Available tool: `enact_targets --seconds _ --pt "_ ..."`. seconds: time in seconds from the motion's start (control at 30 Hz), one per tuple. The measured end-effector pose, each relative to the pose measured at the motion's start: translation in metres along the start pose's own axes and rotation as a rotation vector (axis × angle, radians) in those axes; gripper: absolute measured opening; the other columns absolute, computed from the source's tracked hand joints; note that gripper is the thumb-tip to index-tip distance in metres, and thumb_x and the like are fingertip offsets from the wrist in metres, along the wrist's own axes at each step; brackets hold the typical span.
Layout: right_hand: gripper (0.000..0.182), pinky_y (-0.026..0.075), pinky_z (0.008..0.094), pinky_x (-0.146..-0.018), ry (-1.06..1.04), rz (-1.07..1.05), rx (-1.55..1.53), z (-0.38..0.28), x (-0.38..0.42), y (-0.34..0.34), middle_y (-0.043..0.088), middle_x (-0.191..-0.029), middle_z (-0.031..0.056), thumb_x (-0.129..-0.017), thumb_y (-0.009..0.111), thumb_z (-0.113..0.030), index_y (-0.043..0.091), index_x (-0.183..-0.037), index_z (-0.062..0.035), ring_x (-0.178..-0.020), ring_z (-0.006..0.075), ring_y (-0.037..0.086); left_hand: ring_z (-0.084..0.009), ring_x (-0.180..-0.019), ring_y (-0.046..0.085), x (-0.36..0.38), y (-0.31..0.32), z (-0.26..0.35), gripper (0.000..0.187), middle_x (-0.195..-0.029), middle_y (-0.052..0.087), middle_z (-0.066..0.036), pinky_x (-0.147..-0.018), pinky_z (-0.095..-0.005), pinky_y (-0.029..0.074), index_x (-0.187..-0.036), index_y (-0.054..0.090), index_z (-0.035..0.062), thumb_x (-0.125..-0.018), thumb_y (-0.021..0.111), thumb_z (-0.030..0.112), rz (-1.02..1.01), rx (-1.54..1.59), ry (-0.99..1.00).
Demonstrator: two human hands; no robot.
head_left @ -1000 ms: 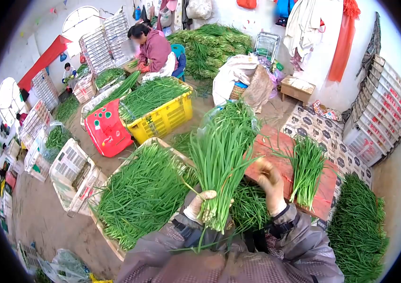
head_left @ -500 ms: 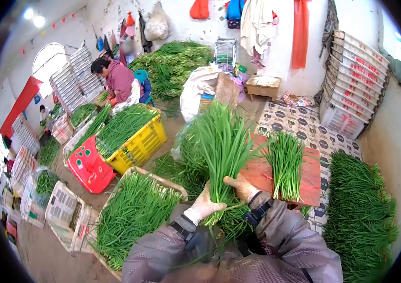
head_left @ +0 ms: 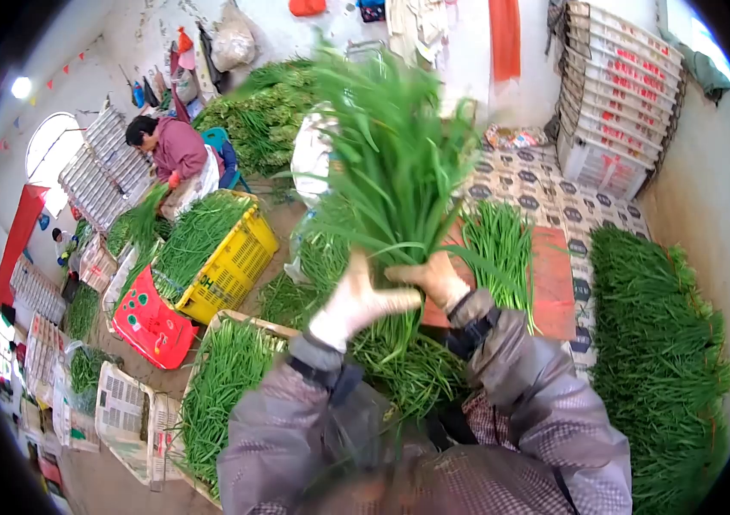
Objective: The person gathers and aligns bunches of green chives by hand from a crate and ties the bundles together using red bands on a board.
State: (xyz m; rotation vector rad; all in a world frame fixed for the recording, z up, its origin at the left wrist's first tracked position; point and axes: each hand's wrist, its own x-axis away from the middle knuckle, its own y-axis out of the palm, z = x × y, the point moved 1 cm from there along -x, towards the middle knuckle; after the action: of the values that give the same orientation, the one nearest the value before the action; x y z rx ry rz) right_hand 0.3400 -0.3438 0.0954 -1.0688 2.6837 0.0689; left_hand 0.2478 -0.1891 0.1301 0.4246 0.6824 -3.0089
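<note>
A large bunch of Chinese chives point(head_left: 391, 172) stands upright before me, its leaf tips smeared by motion. My right hand point(head_left: 438, 279), in a pale glove, wraps the lower part from the right, thumb across the front. From the left, my gloved left hand point(head_left: 361, 300) holds the stems loosely, its thumb across them; its other fingers are partly hidden. Below both hands lies a heap of loose chives point(head_left: 408, 369) near my lap. To the right, a smaller bunch of chives point(head_left: 502, 257) rests on a reddish board point(head_left: 554, 287).
At left stand a crate of chives point(head_left: 275, 330), a yellow crate point(head_left: 232, 266) and a red plastic piece point(head_left: 152, 319). Chives are piled along the right wall point(head_left: 657, 343). White crates point(head_left: 618, 103) are stacked behind. Another person point(head_left: 178, 154) sits handling chives.
The bunch has risen with both hands, its leaves now blurred. My left thumb and index finger have spread wider. The view has shifted slightly.
</note>
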Motion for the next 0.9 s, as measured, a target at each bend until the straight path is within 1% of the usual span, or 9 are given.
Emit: enact_targets --seconds 0.07,0.2,0.33,0.4,0.57,0.63,0.77,0.83,0.9 --pt "0.055 0.051 0.0351 -0.09 -0.03 -0.002 -0.023 0.001 -0.021 -0.01 0.069 -0.103 0.0143 -0.072 0.079 -0.01 0.058 -0.121 0.0031 -0.097 0.0213 0.064 -0.0196 -0.106 0.064 -0.023 -0.003 0.042 0.043 -0.112 0.069 -0.01 -0.098 -0.0362 0.049 -0.115 0.066 -0.0017 -0.077 0.081 0.012 -0.039 0.407 -0.04" --pt "0.09 0.045 0.0364 -0.099 -0.315 0.039 0.226 -0.018 -0.041 -0.037 0.059 -0.123 0.0167 -0.063 0.087 -0.02 0.038 -0.137 -0.0005 -0.113 0.0242 0.056 -0.0145 -0.089 0.067 -0.069 -0.002 0.032 0.036 -0.101 0.071 -0.007 -0.079 -0.0284 0.057 -0.108 0.067 -0.0009 -0.075 0.081 0.002 0.061 0.393 0.148" --pt "0.132 0.036 0.0373 -0.109 -0.293 -0.111 0.27 0.019 -0.054 -0.074 0.045 -0.138 0.0219 -0.053 0.093 -0.022 0.008 -0.152 -0.0027 -0.126 0.0293 0.046 -0.0123 -0.093 0.064 -0.098 0.01 -0.042 0.038 -0.101 0.07 -0.004 -0.084 -0.031 0.055 -0.107 0.068 0.0015 -0.072 0.083 0.005 -0.114 0.316 0.042" --pt "0.119 0.038 0.0372 -0.108 -0.351 -0.116 0.49 0.067 -0.056 -0.084 0.047 -0.138 0.0199 -0.052 0.095 -0.029 0.028 -0.147 -0.0018 -0.124 0.0273 0.048 -0.0127 -0.1 0.061 -0.107 0.026 -0.089 0.045 -0.108 0.068 -0.003 -0.09 -0.0307 0.051 -0.113 0.066 0.0037 -0.074 0.084 0.018 -0.382 0.384 -0.488" --pt "0.087 0.043 0.0385 -0.102 -0.096 0.055 0.271 0.086 -0.047 -0.086 0.057 -0.126 0.0233 -0.069 0.083 -0.035 0.042 -0.137 0.0009 -0.117 0.0311 0.057 -0.0144 -0.095 0.062 -0.111 0.059 -0.102 0.044 -0.109 0.067 -0.002 -0.091 -0.0289 0.049 -0.117 0.065 0.0039 -0.08 0.08 0.022 -0.08 0.323 -0.001" --pt "0.08 0.046 0.0385 -0.099 -0.082 -0.006 0.292 0.104 -0.067 -0.09 0.058 -0.123 0.0235 -0.072 0.08 -0.031 0.043 -0.135 0.0014 -0.114 0.0311 0.058 -0.0146 -0.104 0.059 -0.118 0.064 -0.121 0.047 -0.114 0.065 -0.004 -0.095 -0.0314 0.047 -0.12 0.063 0.0031 -0.08 0.08 0.021 -0.148 0.595 -0.361" --pt "0.08 0.047 0.039 -0.097 -0.178 0.197 0.149 0.077 -0.068 -0.087 0.059 -0.12 0.0222 -0.071 0.081 -0.03 0.044 -0.135 0.0002 -0.113 0.0321 0.058 -0.0171 -0.102 0.061 -0.123 0.071 -0.101 0.045 -0.113 0.066 -0.005 -0.094 -0.0337 0.047 -0.118 0.064 0.0025 -0.079 0.08 0.019 0.108 0.528 0.004" --pt "0.08 0.046 0.0391 -0.097 -0.193 0.275 0.149 0.092 -0.063 -0.074 0.06 -0.121 0.0222 -0.07 0.081 -0.03 0.045 -0.135 -0.0003 -0.113 0.0324 0.058 -0.0182 -0.106 0.059 -0.125 0.07 -0.12 0.051 -0.121 0.064 -0.006 -0.098 -0.0339 0.045 -0.122 0.062 0.0021 -0.078 0.081 0.018 0.17 0.499 -0.283" --pt "0.082 0.046 0.0391 -0.098 -0.153 0.245 0.134 0.116 -0.08 -0.07 0.06 -0.121 0.0226 -0.069 0.081 -0.031 0.044 -0.136 -0.0007 -0.115 0.0328 0.058 -0.019 -0.105 0.059 -0.119 0.071 -0.103 0.056 -0.121 0.063 -0.007 -0.096 -0.0342 0.046 -0.125 0.059 0.003 -0.076 0.083 0.018 0.301 0.553 -0.19"
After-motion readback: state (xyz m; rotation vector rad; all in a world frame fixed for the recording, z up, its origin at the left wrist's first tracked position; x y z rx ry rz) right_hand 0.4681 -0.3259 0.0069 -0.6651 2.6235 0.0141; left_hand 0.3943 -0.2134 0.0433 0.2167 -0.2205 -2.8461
